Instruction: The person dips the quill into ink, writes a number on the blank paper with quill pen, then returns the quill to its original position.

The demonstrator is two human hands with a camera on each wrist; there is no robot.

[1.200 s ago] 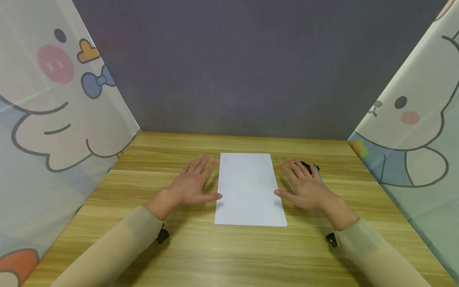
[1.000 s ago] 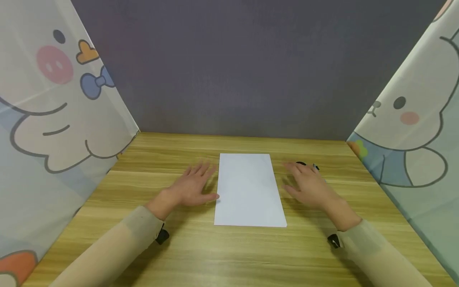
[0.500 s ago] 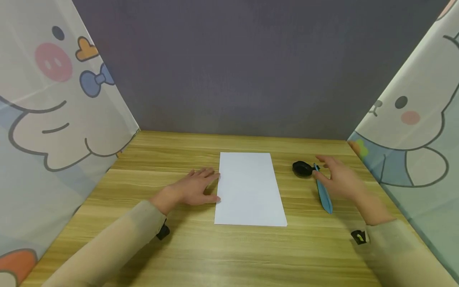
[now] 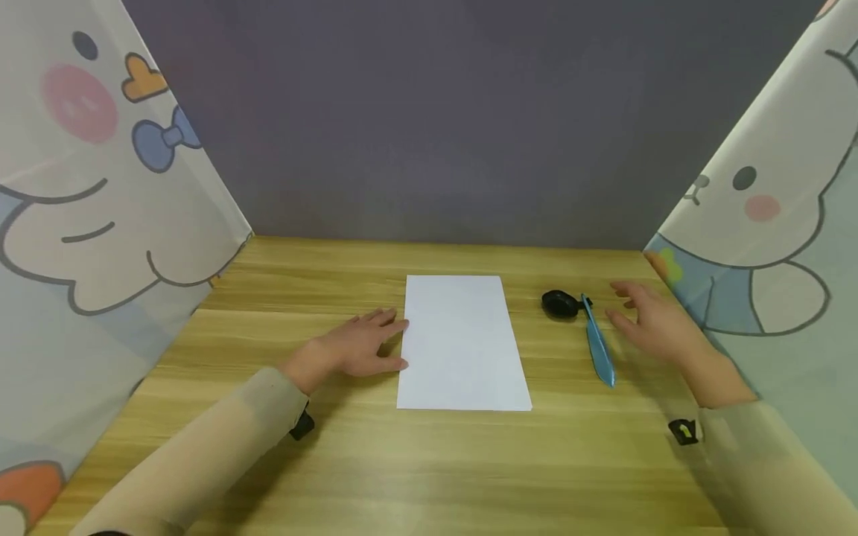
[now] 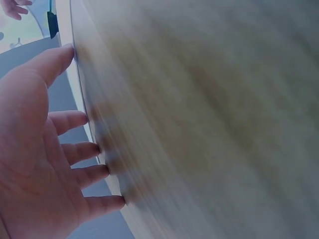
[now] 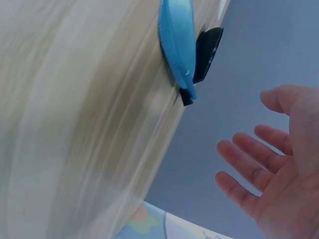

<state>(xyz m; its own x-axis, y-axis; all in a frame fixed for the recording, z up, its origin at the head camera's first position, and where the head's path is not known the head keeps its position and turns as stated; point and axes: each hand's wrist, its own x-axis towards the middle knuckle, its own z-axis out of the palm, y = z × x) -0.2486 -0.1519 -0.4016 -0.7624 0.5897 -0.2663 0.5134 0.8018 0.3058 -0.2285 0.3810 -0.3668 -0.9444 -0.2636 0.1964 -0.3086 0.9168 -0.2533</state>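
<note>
A white sheet of paper (image 4: pixel 461 339) lies flat in the middle of the wooden table (image 4: pixel 415 461). My left hand (image 4: pixel 365 344) rests on the table with straight fingers touching the sheet's left edge; the left wrist view shows those fingers (image 5: pixel 75 149) spread along the paper's border. To the right of the sheet lie a blue feather-shaped pen (image 4: pixel 599 345) and a small black round holder (image 4: pixel 558 304) at its far end. My right hand (image 4: pixel 653 316) hovers open just right of the pen, holding nothing. In the right wrist view the blue pen (image 6: pixel 178 45) and black holder (image 6: pixel 206 52) lie apart from the spread fingers (image 6: pixel 249 164).
A grey wall (image 4: pixel 442 119) closes the back of the table. Cartoon-printed curtains stand on the left (image 4: pixel 100 223) and the right (image 4: pixel 777 223) sides. Bare wood lies in front of the sheet toward me.
My right hand has moved from the sheet's right edge out to the right, uncovering the blue pen and black holder. The left hand stayed by the sheet's left edge.
</note>
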